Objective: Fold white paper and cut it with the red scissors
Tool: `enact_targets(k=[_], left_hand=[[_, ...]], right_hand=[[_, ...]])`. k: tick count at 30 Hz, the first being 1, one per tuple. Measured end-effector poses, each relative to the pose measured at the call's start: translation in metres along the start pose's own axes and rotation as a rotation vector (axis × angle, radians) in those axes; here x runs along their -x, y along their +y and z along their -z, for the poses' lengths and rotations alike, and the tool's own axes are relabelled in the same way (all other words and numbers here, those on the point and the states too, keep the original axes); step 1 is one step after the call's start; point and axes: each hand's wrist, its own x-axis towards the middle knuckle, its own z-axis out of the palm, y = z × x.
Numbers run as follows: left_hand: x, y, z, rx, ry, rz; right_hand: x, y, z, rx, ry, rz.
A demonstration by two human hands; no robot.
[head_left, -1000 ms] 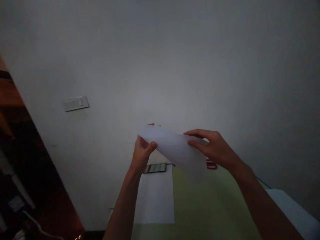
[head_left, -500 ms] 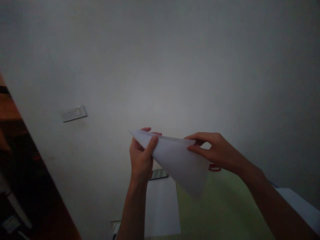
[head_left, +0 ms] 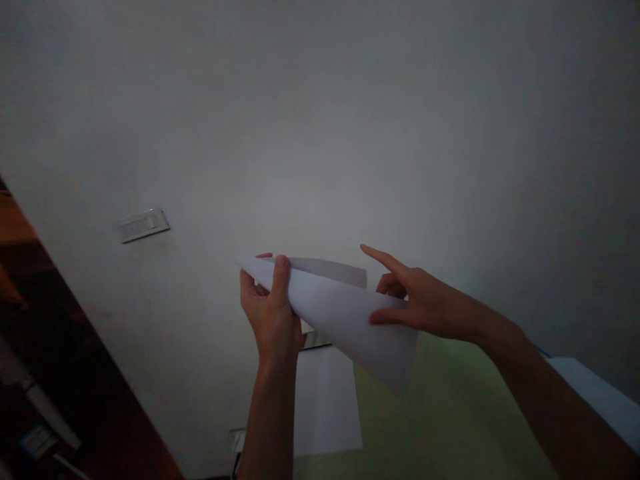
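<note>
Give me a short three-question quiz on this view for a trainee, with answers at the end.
1. True or false: the left hand grips the curled paper near its pointed end.
2. In view, the right hand's thumb lies across which? A: the wall. B: the curled paper. C: the left forearm.
3. Fill in the colour: the white sheet lies on a ____ surface.

Key: 1 true; 2 B; 3 green.

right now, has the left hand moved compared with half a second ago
Yes. The left hand, gripping the white paper, has shifted left in the view, closer to the wall plate.
</note>
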Motion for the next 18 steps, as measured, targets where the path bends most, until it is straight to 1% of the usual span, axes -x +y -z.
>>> enact_targets(k=[1, 5, 9, 12, 14, 18], left_hand=[[0.0, -0.001, 0.0, 0.003, -0.001, 0.004], [0.0, -0.001, 0.0, 0.003, -0.033, 0.071], [0.003, 0.002, 0.0, 0.001, -0.125, 0.137], [0.004, 0.004, 0.001, 0.01, -0.191, 0.161], [0.005, 0.005, 0.001, 0.02, -0.191, 0.152], [0.007, 0.006, -0.001, 0.001, -0.108, 0.109]], right_hand=[[0.0, -0.001, 0.001, 0.013, 0.012, -0.01], [0.0, -0.007, 0.006, 0.086, 0.142, -0.005], [0.0, -0.011, 0.009, 0.126, 0.233, 0.036], [0.0, -0.008, 0.01, 0.125, 0.262, 0.068], [-0.001, -0.007, 0.011, 0.13, 0.258, 0.092], [-0.002, -0.007, 0.013, 0.181, 0.225, 0.174]])
